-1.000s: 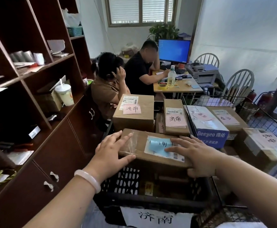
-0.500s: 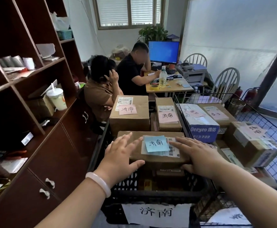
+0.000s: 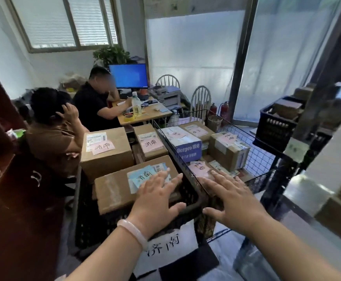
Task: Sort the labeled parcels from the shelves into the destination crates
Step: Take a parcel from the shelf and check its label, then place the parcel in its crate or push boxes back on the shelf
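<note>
The left hand (image 3: 157, 199) is spread flat over the near right corner of the parcel (image 3: 113, 193) and grips nothing; whether its fingertips touch the cardboard cannot be told. The right hand (image 3: 233, 199) is likewise spread and empty, above the near rim of the wire basket (image 3: 265, 159). The parcel lies in the near end of the black crate (image 3: 88, 228), its blue note (image 3: 143, 176) face up, so the placing looks done and the letting go is the step in hand. To do it well, check that the note's writing matches the paper sign (image 3: 165, 246) on the crate's near wall, see that the parcel sits level, then lift both hands straight up so the loose note is not dragged. Farther in the same crate stand a large box (image 3: 108, 159) and a smaller box (image 3: 151, 145), both with pink notes. A seated person (image 3: 52, 134) is close on the left and the basket on the right, leaving little room sideways.
</note>
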